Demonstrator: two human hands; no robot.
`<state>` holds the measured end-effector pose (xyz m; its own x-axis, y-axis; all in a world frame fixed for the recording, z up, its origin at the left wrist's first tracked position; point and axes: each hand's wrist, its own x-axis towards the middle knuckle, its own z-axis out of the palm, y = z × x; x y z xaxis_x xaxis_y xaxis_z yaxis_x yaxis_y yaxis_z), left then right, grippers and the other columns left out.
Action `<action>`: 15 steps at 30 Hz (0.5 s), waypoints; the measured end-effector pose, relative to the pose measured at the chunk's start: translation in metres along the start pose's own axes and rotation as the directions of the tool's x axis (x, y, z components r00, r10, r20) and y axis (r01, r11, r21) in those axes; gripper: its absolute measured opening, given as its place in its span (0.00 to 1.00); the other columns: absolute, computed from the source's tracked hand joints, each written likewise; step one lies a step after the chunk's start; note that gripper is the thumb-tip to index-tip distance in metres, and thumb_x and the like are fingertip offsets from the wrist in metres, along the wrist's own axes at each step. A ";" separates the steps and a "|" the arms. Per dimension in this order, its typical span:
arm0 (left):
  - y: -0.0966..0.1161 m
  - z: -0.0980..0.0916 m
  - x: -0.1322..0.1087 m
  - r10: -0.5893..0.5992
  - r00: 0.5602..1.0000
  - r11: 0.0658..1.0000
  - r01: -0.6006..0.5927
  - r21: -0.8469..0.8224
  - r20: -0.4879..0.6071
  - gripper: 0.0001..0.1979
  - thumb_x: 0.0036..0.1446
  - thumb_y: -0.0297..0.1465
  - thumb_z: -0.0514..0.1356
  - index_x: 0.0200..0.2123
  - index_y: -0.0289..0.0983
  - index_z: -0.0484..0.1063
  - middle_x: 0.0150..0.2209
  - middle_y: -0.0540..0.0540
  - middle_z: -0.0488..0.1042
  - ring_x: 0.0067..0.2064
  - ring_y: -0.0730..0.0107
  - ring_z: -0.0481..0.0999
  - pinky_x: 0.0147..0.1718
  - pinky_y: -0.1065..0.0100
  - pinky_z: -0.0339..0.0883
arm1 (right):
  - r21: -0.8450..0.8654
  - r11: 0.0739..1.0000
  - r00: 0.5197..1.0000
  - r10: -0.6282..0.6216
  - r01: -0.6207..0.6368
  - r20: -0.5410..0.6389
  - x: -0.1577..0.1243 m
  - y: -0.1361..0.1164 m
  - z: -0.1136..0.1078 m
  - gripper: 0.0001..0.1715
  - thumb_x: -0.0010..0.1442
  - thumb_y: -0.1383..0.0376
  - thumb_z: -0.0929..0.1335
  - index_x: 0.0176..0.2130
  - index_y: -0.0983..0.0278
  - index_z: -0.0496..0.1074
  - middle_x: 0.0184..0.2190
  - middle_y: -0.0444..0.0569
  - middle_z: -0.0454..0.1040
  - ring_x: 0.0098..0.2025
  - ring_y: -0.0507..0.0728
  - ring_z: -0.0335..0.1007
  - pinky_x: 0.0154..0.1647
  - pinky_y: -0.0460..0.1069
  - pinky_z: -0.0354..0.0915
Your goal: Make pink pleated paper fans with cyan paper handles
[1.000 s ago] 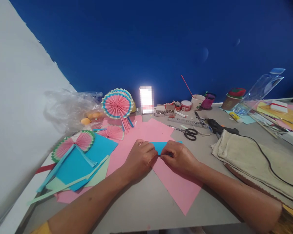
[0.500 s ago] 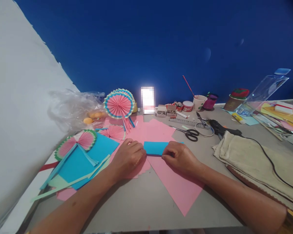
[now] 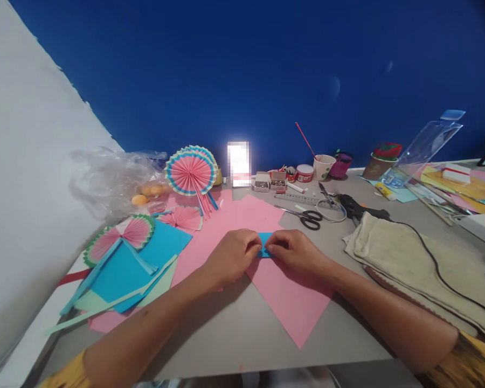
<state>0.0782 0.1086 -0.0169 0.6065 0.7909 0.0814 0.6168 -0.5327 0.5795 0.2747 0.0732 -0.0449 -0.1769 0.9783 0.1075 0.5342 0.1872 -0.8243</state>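
Observation:
A narrow folded blue paper [image 3: 265, 245] lies over pink sheets [image 3: 295, 307] at the middle of the table. My left hand [image 3: 236, 253] pinches its near edge on the left, fingers pressed together. Close beside it, my right hand [image 3: 297, 250] grips the same paper with closed fingers. Only the short stretch between the hands and the near edge shows; both ends are hidden beneath them. Further left rests a large blue sheet [image 3: 145, 258] with a pink and green pleated fan [image 3: 121, 237] on it.
Scissors [image 3: 307, 215], a ruler [image 3: 303, 199] and a black glue gun [image 3: 359, 207] lie beyond my right hand. A folded cloth [image 3: 412, 258] is at the right. A round pleated fan [image 3: 192, 171], a lit screen [image 3: 239, 164] and a paper cup [image 3: 324, 166] stand at the back.
My left hand has moved right along the blue paper, close to my right hand, and less of the paper shows. The whole view has shifted slightly.

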 end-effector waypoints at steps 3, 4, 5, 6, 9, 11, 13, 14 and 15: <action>0.000 0.009 0.005 -0.118 0.991 0.993 0.120 -0.021 0.059 0.08 0.59 0.28 0.55 0.29 0.41 0.70 0.19 0.55 0.68 0.18 0.71 0.67 0.20 0.68 0.56 | 0.091 0.992 0.997 0.083 -0.083 0.004 0.003 0.001 -0.005 0.09 0.58 0.68 0.66 0.29 0.64 0.76 0.27 0.44 0.76 0.31 0.53 0.69 0.32 0.47 0.61; -0.001 0.011 0.006 -0.116 0.992 0.993 0.116 -0.011 0.056 0.07 0.59 0.28 0.55 0.29 0.41 0.70 0.19 0.55 0.69 0.19 0.71 0.67 0.20 0.68 0.56 | 0.105 0.990 0.996 0.090 -0.090 0.003 0.003 0.001 -0.006 0.09 0.57 0.68 0.66 0.29 0.64 0.75 0.27 0.44 0.76 0.31 0.53 0.68 0.32 0.47 0.61; -0.003 0.011 0.006 -0.102 0.994 0.995 0.102 0.009 0.045 0.07 0.58 0.29 0.56 0.28 0.41 0.70 0.20 0.55 0.70 0.20 0.71 0.69 0.21 0.68 0.56 | 0.116 0.989 0.996 0.091 -0.091 0.005 0.004 0.002 -0.007 0.08 0.57 0.67 0.66 0.29 0.64 0.75 0.27 0.44 0.75 0.31 0.53 0.68 0.31 0.46 0.60; -0.004 0.012 0.006 -0.086 0.996 0.996 0.085 0.039 0.034 0.07 0.58 0.29 0.57 0.27 0.41 0.69 0.22 0.53 0.72 0.23 0.70 0.70 0.22 0.68 0.57 | 0.125 0.988 0.996 0.090 -0.090 0.007 0.004 0.003 -0.007 0.08 0.57 0.67 0.66 0.29 0.64 0.75 0.27 0.44 0.75 0.31 0.53 0.68 0.31 0.46 0.60; -0.002 0.017 0.007 -0.080 0.997 0.985 0.079 0.154 0.003 0.11 0.58 0.35 0.60 0.25 0.40 0.67 0.26 0.51 0.74 0.28 0.67 0.73 0.24 0.67 0.55 | 0.159 0.982 0.995 0.100 -0.099 0.001 0.005 0.005 -0.007 0.08 0.55 0.68 0.66 0.29 0.64 0.75 0.27 0.44 0.75 0.30 0.52 0.67 0.31 0.46 0.60; 0.003 0.023 0.008 -0.106 0.994 0.968 0.110 0.224 -0.030 0.14 0.60 0.39 0.60 0.25 0.40 0.66 0.27 0.50 0.73 0.28 0.66 0.73 0.23 0.67 0.53 | 0.194 0.974 0.993 0.119 -0.115 -0.005 0.005 0.006 -0.006 0.08 0.54 0.68 0.66 0.29 0.64 0.75 0.26 0.44 0.75 0.30 0.52 0.67 0.31 0.46 0.60; 0.008 0.030 0.010 -0.121 0.990 0.948 0.137 0.286 -0.074 0.15 0.61 0.41 0.58 0.25 0.40 0.64 0.28 0.49 0.72 0.27 0.65 0.73 0.22 0.67 0.51 | 0.232 0.965 0.991 0.129 -0.121 -0.018 0.006 0.006 -0.004 0.07 0.55 0.67 0.66 0.28 0.64 0.75 0.26 0.44 0.75 0.30 0.52 0.67 0.31 0.47 0.61; 0.010 0.032 0.010 -0.121 0.989 0.940 0.143 0.310 -0.090 0.16 0.62 0.41 0.57 0.25 0.40 0.64 0.28 0.48 0.71 0.27 0.64 0.72 0.22 0.67 0.50 | 0.248 0.961 0.991 0.131 -0.120 -0.027 0.006 0.006 -0.004 0.08 0.55 0.66 0.66 0.28 0.64 0.74 0.26 0.44 0.74 0.29 0.52 0.66 0.31 0.47 0.61; 0.011 0.035 0.010 -0.115 0.988 0.934 0.142 0.329 -0.100 0.15 0.62 0.40 0.57 0.25 0.40 0.63 0.28 0.48 0.71 0.27 0.64 0.72 0.22 0.67 0.50 | 0.260 0.958 0.990 0.133 -0.118 -0.039 0.006 0.006 -0.004 0.08 0.56 0.66 0.66 0.28 0.64 0.74 0.26 0.44 0.74 0.29 0.52 0.66 0.30 0.47 0.61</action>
<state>0.1085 0.0999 -0.0376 0.4783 0.8731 0.0944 0.8270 -0.4840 0.2861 0.2800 0.0806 -0.0474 -0.0724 0.9972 0.0183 0.3179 0.0405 -0.9473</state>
